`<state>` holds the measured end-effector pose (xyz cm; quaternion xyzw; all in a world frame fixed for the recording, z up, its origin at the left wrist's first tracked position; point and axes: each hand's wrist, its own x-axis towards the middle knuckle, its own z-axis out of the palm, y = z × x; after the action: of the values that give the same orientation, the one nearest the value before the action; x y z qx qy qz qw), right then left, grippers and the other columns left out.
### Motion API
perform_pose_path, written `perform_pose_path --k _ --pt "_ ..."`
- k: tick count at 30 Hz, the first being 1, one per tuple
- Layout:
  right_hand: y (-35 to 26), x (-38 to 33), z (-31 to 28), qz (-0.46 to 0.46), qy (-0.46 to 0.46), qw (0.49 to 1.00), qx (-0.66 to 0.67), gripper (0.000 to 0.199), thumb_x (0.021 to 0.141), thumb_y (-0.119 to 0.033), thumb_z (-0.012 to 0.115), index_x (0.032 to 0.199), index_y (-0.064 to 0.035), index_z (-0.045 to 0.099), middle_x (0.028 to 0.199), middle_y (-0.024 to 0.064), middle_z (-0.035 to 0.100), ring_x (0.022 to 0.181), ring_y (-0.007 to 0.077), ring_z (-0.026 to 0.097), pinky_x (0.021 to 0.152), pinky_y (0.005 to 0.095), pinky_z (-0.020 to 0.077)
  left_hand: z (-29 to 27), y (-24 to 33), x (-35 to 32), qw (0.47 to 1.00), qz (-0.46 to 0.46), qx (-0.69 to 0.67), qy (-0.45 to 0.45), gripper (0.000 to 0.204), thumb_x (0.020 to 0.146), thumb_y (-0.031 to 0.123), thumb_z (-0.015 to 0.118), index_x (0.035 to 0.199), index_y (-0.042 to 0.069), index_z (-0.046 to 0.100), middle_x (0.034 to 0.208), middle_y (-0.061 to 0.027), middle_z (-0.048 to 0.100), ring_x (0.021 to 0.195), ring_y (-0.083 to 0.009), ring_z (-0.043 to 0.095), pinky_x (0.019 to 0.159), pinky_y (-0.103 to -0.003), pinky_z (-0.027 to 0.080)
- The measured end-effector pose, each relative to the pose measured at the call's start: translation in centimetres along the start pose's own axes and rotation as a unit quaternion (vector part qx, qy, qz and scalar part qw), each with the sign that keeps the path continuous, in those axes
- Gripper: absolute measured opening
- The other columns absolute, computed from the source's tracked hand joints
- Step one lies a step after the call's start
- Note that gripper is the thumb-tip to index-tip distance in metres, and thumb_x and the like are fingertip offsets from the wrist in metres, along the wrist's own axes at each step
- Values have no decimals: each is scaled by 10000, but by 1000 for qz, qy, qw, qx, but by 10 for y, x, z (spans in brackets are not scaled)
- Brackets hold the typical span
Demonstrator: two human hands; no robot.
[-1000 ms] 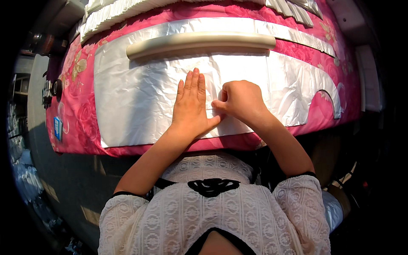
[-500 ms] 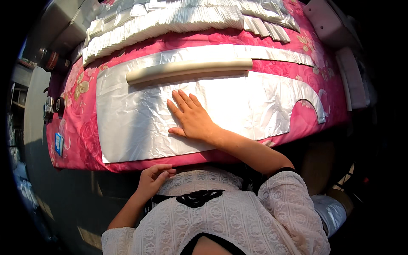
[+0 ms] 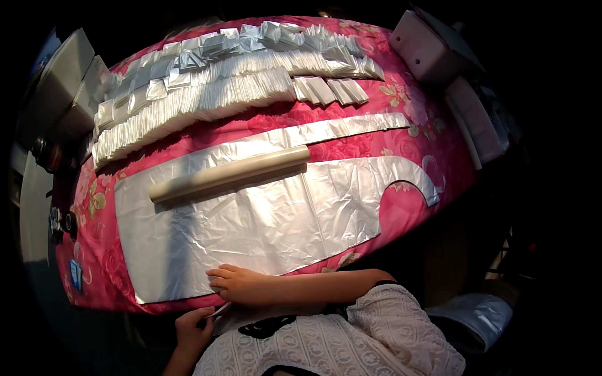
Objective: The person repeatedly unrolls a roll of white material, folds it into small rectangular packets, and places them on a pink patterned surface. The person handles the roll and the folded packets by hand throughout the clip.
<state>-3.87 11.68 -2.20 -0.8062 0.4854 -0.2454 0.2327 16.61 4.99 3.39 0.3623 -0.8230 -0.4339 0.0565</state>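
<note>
A silvery-white plastic sheet (image 3: 232,232) lies spread out and creased on the table, with a curved cut-out at its right end. Across its far part rests a cream-coloured tube (image 3: 232,172). My right hand (image 3: 232,283) is at the sheet's near edge, fingers stretched out to the left and palm down. Just below and left of it, past the table edge, my left hand (image 3: 193,327) is closed in a pinch. A thin pale strip (image 3: 221,309) shows between its fingers; whether it belongs to the sheet I cannot tell.
Long rows of folded white and silvery packets (image 3: 207,94) fill the table's far side. A pink floral cloth (image 3: 351,141) covers the table. Pale boxes stand at the left (image 3: 69,81) and right (image 3: 420,47) corners. A small blue packet (image 3: 75,274) lies near the left edge.
My right hand has moved from the middle of the sheet back to its near edge. My left hand has shifted down and left and now pinches a pale strip. The view has tilted.
</note>
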Motion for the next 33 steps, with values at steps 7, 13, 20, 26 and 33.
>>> perform_pose_path --k 7,13,20,26,33 --pt "1 -56 -68 93 156 960 214 187 755 -110 609 921 -27 590 1129 153 550 1193 323 414 981 408 349 3 60 45 992 -3 -108 -63 124 703 -4 625 822 -7 662 801 -108 681 717 -172 658 691 -275 516" --pt "19 -68 -86 167 149 956 190 169 766 -98 645 931 -74 623 807 87 605 810 250 578 736 358 450 7 72 97 979 160 -87 -92 277 669 -15 642 945 -1 626 965 -122 652 801 -185 642 702 -284 526" --pt "169 -171 -233 245 587 712 299 293 818 -115 655 1053 30 557 883 57 638 792 108 596 686 226 470 -4 83 153 986 123 -106 -49 437 704 -30 615 1130 40 546 1210 -128 531 1048 -208 556 847 -308 476" --pt "291 -258 -310 510 548 663 7 422 757 -274 689 1058 6 596 861 86 656 757 176 622 668 294 484 81 172 301 951 178 -223 -118 453 796 45 593 1229 25 458 1294 -133 445 1170 -213 461 933 -312 411" --pt "318 -238 -321 549 442 686 -179 598 711 -496 676 1070 -23 612 926 151 652 874 293 618 771 377 475 189 227 439 980 134 -144 -16 661 801 199 637 1321 -43 309 1299 -198 413 1206 -244 412 970 -327 365"
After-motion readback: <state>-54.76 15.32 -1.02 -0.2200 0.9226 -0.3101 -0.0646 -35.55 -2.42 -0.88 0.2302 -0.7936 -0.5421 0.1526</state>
